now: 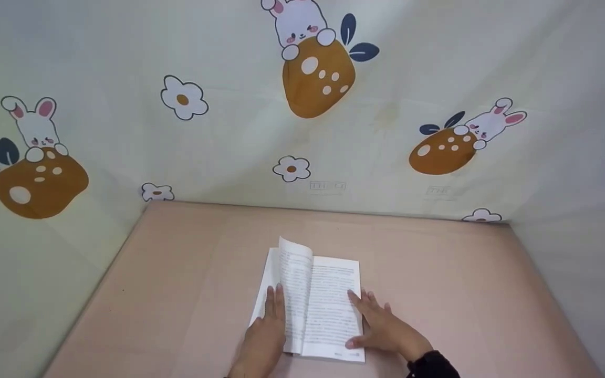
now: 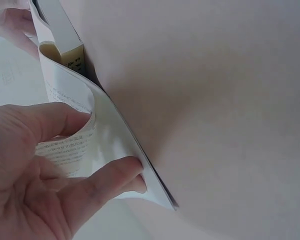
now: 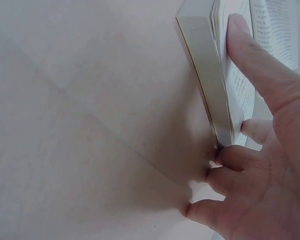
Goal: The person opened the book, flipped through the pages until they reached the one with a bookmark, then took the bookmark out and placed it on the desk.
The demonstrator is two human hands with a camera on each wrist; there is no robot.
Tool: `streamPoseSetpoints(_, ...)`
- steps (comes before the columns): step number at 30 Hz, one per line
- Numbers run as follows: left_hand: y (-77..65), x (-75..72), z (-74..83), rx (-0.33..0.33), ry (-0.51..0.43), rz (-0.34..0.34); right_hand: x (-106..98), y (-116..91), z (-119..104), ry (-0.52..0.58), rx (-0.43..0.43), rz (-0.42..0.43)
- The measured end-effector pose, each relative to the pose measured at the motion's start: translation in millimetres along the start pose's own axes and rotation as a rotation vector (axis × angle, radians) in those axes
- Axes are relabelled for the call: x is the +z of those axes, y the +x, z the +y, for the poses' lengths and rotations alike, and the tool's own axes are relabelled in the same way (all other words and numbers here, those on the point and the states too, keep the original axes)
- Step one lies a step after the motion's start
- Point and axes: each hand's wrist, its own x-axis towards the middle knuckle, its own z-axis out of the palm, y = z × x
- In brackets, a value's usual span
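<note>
A thick paperback book [image 1: 334,310] lies spread on the table, printed text on its right page. One leaf [image 1: 295,294] stands up near the middle, its outer edge curving over the left side. My left hand [image 1: 264,336] lies on the left page [image 2: 115,145] with straight fingers beside that leaf. In the left wrist view its thumb touches the curled leaf's edge. My right hand [image 1: 386,331] rests at the book's right edge, thumb and index fingertip on the right page. Its other fingers [image 3: 205,212] spread onto the table beside the page block [image 3: 210,75].
The table [image 1: 187,273] has a plain pinkish-beige cover. A pale cloth [image 1: 229,142] printed with rabbits, orange fruit shapes and flowers rises along its back and both sides. A dark sleeve cuff [image 1: 433,365] shows at the right wrist.
</note>
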Motion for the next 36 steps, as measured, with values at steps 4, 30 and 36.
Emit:
streamPoseSetpoints(4,0.8,2.7,-0.5,0.037,-0.009,0.081,-0.6,-1.0,0.1,0.003,-0.003,0.004)
streamPoseSetpoints(30,5.5,9.4,12.6,-0.021,0.473,0.069,0.4,0.9,1.0,0.005,0.03,-0.006)
streamPoseSetpoints(36,8.3,6.7,17.3,-0.042,0.428,-0.021,0.8,0.1,1.0,-0.002,0.007,0.0)
